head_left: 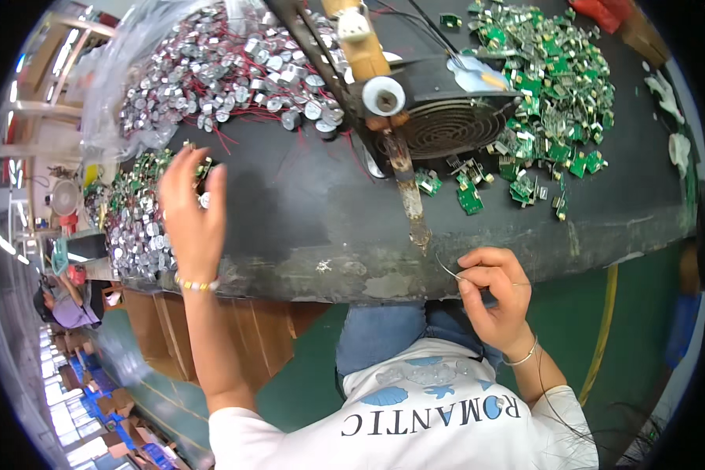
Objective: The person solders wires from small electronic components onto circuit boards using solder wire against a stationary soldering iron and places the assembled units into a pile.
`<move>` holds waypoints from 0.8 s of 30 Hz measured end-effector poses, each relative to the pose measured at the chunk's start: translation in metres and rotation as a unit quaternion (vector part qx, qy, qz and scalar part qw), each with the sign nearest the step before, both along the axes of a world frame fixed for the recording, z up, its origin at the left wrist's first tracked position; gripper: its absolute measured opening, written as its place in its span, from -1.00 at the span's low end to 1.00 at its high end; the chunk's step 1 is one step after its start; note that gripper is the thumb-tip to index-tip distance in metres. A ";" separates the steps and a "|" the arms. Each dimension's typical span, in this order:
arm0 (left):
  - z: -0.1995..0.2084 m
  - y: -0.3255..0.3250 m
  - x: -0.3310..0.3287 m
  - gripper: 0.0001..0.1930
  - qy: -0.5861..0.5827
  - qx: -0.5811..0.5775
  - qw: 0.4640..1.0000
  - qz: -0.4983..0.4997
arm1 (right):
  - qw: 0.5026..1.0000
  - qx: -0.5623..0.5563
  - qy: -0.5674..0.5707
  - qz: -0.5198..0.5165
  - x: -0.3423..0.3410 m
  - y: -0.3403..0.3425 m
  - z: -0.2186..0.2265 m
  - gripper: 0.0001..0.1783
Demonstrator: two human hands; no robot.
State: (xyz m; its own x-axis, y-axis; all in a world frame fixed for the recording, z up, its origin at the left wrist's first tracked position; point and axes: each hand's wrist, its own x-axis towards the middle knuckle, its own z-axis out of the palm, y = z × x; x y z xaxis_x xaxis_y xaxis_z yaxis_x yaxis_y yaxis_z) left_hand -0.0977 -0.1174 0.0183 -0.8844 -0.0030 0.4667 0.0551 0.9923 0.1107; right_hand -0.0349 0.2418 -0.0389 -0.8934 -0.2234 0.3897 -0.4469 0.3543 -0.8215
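My right hand [493, 298] pinches a thin, curved length of solder wire [446, 268] over the near edge of the bench. The wire's free end points up and left, apart from the worn tip of the soldering iron [411, 202], which is fixed pointing down in a stand. My left hand [193, 219] reaches to the left, over the edge of a pile of small motors with green boards [137, 223]. Its thumb stands apart from its outstretched fingers. Small silver and green pieces show in the gap; they seem to lie on the pile.
Silver motors with red wires [235, 66] are heaped at the back left beside clear plastic [106, 94]. Green circuit boards [556, 78] lie heaped at the right. A round-grilled black fan [454, 125] stands behind the iron. Below the bench is a cardboard box [235, 329].
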 end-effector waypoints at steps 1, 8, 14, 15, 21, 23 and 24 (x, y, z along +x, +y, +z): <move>-0.004 0.009 -0.013 -0.64 -0.034 0.059 0.998 -0.017 | 1.000 0.004 0.000 -0.007 0.000 -0.002 0.000 -0.95; -0.063 0.020 -0.129 -0.21 -0.036 0.101 0.994 0.012 | 1.000 0.001 -0.020 -0.007 -0.002 -0.015 0.003 -0.95; -0.054 0.070 -0.079 -0.47 -0.072 0.154 0.984 -0.044 | 1.000 0.017 -0.019 -0.019 -0.004 -0.017 0.006 -0.93; -0.056 0.074 -0.073 -0.46 -0.064 0.156 0.985 -0.045 | 1.000 0.016 -0.019 -0.013 -0.004 -0.017 0.006 -0.93; -0.027 0.081 -0.030 -0.19 -0.119 0.133 0.977 -0.121 | 1.000 0.015 -0.009 -0.003 -0.004 -0.014 0.001 -0.92; -0.003 0.065 -0.032 -0.21 -0.084 0.113 0.988 -0.070 | 1.000 0.017 -0.012 -0.012 -0.003 -0.013 0.003 -0.92; 0.011 0.060 -0.037 -0.29 -0.084 0.217 0.971 -0.047 | 1.000 0.017 -0.010 -0.014 -0.003 -0.013 0.002 -0.92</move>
